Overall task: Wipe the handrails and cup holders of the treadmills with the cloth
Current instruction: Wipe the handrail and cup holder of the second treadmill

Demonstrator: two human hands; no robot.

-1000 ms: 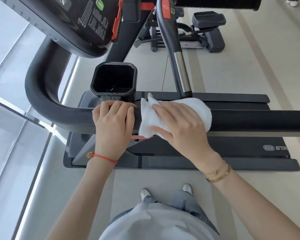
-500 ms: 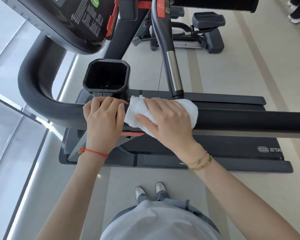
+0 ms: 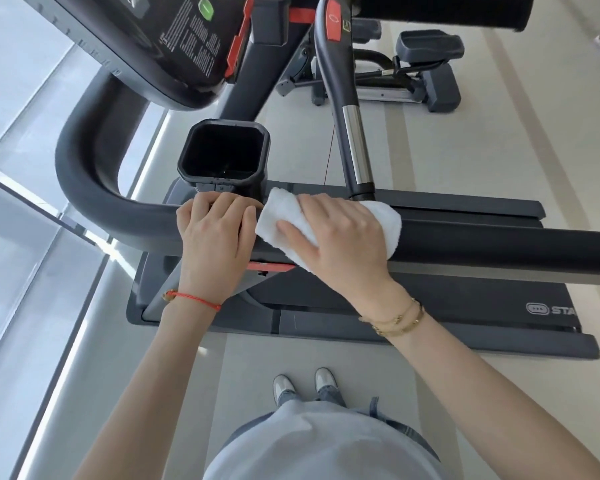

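the cloth, white and folded thick, lies draped over the top of the black handrail with the right hand laid on it; the fingers are spread a little apart and bent over the cloth, their tips going down over the far side, and the thumb presses the near edge, so the cloth is clamped between hand and rail. a corner of the cloth sticks out to the left past the fingers and a rounded fold shows to the right of the knuckles. just beside that left corner is the left hand, its fingers close together and curled over the same handrail, gripping the bare rail; its nearest finger looks to touch the cloth, though i cannot tell for sure. right behind the left hand's fingertips stands the cup holder, a black square tub open at the top, fixed on the far side of the rail. a red cord bracelet sits on the left wrist and gold bracelets on the right. to the left the handrail bends away toward the console. below the rail lies the treadmill deck, and further off on the pale floor stands another exercise machine.
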